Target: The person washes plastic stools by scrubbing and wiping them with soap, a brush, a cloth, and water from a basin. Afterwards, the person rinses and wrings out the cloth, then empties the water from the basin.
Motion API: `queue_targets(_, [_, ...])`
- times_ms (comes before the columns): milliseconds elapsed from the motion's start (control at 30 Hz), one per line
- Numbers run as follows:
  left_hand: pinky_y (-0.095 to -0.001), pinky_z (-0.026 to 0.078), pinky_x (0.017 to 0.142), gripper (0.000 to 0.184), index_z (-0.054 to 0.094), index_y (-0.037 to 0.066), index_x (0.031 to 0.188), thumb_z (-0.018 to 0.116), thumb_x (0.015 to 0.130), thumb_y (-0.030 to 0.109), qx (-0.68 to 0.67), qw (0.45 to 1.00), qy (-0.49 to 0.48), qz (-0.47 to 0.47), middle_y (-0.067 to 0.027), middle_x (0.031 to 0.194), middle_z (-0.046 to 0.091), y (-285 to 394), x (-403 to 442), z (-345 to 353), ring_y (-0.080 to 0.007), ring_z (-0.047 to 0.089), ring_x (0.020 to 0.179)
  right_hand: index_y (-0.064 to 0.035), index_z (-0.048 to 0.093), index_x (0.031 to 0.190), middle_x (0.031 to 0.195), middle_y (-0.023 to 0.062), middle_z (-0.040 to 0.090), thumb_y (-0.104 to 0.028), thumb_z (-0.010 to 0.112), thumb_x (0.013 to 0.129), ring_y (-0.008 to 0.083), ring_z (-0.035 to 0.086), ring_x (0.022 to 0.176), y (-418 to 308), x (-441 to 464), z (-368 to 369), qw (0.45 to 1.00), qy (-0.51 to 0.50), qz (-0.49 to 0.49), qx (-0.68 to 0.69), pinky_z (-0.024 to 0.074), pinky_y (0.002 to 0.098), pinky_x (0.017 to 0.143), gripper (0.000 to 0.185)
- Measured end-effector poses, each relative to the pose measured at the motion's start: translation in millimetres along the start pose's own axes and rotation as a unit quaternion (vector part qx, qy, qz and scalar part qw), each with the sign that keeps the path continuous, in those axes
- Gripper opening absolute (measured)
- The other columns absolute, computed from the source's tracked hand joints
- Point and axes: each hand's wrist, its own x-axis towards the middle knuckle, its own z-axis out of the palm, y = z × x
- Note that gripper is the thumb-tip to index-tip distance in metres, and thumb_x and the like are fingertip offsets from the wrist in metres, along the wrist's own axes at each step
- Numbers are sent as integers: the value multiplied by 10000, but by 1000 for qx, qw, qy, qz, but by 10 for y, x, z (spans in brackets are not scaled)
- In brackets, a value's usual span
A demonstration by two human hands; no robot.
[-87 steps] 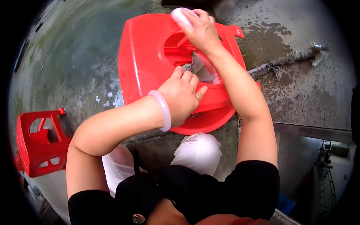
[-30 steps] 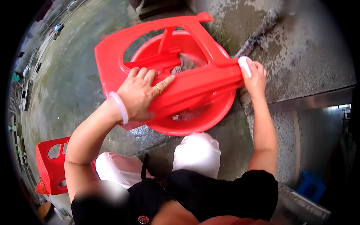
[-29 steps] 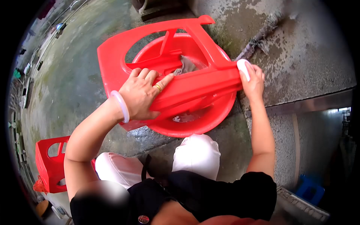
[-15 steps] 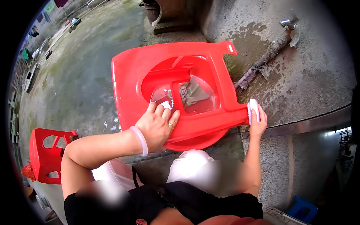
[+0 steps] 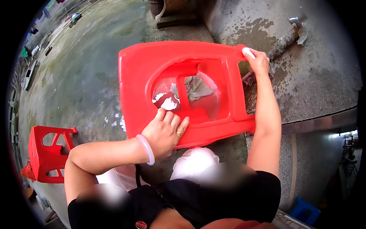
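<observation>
A large red plastic stool (image 5: 135, 84) lies on its side over a red basin, most of which it hides. My left hand (image 5: 164, 133), with a ring and a pale bangle, grips the stool's near edge below its opening. In my right hand (image 5: 259, 62) is a white brush (image 5: 248, 52), pressed against the end of the stool's far leg at the upper right. Through the opening a grey cloth (image 5: 198, 88) shows in the basin, beside water and white patches.
Another red stool (image 5: 38, 152) lies on the wet concrete floor (image 5: 87, 76) at the left. A wrapped pipe with a metal end (image 5: 293, 20) runs along the right. A blue stool (image 5: 305, 212) is at the lower right, and a dark pot stands at the top.
The brush in my right hand has moved up from the near leg's end to the far one. Over the last seconds the stool has tilted and shifted, with my left hand staying on its near side.
</observation>
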Motion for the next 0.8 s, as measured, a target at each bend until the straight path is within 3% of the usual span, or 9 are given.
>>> queue_targets(100, [-416,330,918,913,390,-28,1336,707,637,465,-20,1000,-1,-5,-107,941,503,-55,13,-8,-245,477,893,-208,684,1055,1048,149,634,-524,625,745,297,581,1010,-2,20,99,997,47,54,25,446,405,893,447])
queue_targets(267, [-418,338,893,883,412,-30,1322,705,640,448,6,1000,25,0,-111,921,496,25,-14,40,-250,475,884,-181,687,1045,1084,112,608,-377,700,736,297,530,1023,-660,-102,169,963,71,-155,208,419,362,909,367])
queue_targets(400, [-416,341,887,873,426,-27,1312,710,621,423,-2,999,53,12,-113,912,498,145,-63,111,-250,476,876,-211,652,1114,1185,108,548,-411,541,843,337,479,1083,-412,296,218,995,1,61,-85,444,405,905,354])
queue_targets(500, [-419,346,889,888,416,-33,1314,712,608,417,-1,998,59,32,-110,902,501,73,-81,141,-245,479,869,-165,649,1104,1223,172,509,-349,461,886,375,436,1143,-161,478,130,970,16,187,-156,467,427,895,341])
queue_targets(600, [-412,346,897,918,402,-37,1316,724,583,412,-16,998,53,30,-96,890,495,-41,-129,223,-241,478,862,-201,625,1151,1190,129,561,-389,441,863,382,471,1131,-169,476,-3,975,42,127,-180,468,436,876,390])
queue_targets(700, [-415,354,879,950,411,-39,1301,750,532,406,-53,996,59,29,-98,877,490,-70,-27,184,-254,479,856,-192,648,1100,1125,138,598,-429,446,828,366,545,1015,-232,359,-18,962,-95,-30,-256,460,465,843,414])
queue_targets(733, [-416,358,870,958,418,-41,1292,758,513,401,-54,996,64,31,-101,875,490,-65,7,189,-259,479,855,-190,668,988,1082,169,599,-415,478,812,384,500,1055,-114,147,191,988,64,-46,-130,430,451,802,343])
queue_targets(767, [-423,361,865,973,427,-48,1275,771,478,390,-62,995,70,31,-110,879,491,-88,31,143,-270,479,859,-200,666,1021,1113,169,577,-402,541,799,394,475,1073,-22,72,262,983,93,-82,-137,432,460,851,325])
queue_targets(800, [-432,363,863,951,430,-55,1268,761,484,371,-76,994,74,32,-126,880,489,-101,43,142,-282,480,859,-194,658,1065,1143,169,552,-384,599,787,394,449,1100,-129,-89,36,996,75,30,-34,425,452,909,342])
